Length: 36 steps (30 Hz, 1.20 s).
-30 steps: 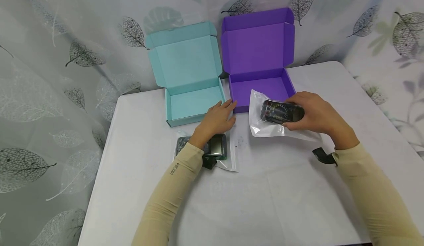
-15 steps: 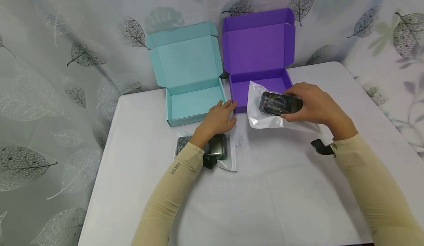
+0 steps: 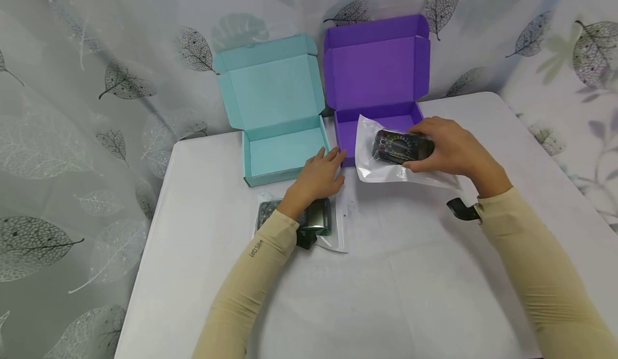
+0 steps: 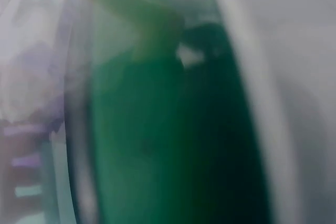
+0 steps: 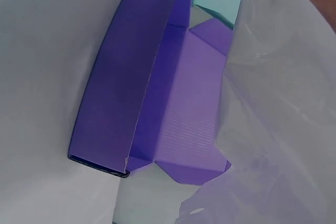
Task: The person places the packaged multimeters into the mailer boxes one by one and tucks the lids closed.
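In the head view my right hand (image 3: 449, 147) grips a black multimeter (image 3: 398, 147) in a clear and white plastic bag (image 3: 372, 171). The bag overlaps the front of the open purple box (image 3: 376, 74). My left hand (image 3: 318, 174) rests with spread fingers at the near corners of the two boxes, between the purple one and the open teal box (image 3: 275, 96). Under my left wrist lies a second bagged multimeter (image 3: 317, 217), partly hidden by the forearm. In the right wrist view the plastic bag (image 5: 283, 103) covers the right side, beside the purple box (image 5: 113, 93).
Both boxes stand side by side at the back of the white table (image 3: 386, 294), lids raised against a leaf-patterned curtain (image 3: 125, 80). A black wrist mount (image 3: 463, 209) sticks out from the right sleeve. The left wrist view is blurred, mostly green.
My right hand has carried the bagged multimeter a little up and left in the head view, further over the purple box. The left hand has stayed in place.
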Tool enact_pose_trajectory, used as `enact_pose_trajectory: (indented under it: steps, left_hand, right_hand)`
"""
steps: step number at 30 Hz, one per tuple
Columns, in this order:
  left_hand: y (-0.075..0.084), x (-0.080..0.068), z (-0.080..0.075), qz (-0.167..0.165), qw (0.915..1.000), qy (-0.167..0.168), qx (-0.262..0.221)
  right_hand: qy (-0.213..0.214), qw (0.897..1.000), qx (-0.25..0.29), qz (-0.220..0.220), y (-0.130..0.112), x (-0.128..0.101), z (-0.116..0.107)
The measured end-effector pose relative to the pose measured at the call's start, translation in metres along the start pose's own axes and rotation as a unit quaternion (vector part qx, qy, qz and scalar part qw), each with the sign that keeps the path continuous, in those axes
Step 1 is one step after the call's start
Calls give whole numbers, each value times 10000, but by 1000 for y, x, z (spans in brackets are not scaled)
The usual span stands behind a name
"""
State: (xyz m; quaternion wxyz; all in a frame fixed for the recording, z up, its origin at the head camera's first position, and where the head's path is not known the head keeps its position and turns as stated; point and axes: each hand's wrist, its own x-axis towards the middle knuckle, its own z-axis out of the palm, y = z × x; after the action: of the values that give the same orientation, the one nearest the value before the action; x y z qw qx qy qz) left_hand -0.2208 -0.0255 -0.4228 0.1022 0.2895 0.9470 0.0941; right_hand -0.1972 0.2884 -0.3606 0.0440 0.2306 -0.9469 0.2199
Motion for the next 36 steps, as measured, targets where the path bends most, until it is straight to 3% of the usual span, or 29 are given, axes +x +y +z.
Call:
enact_pose_trajectory:
  steps: [21, 36]
  left_hand:
    - [2, -5, 0, 52, 9990, -29, 434]
    - [4, -7, 2, 100, 9989, 15, 455]
  right_hand:
    - [-292, 9993, 38, 247, 6, 26, 0]
    - [-578, 9978, -183, 283, 8, 49, 0]
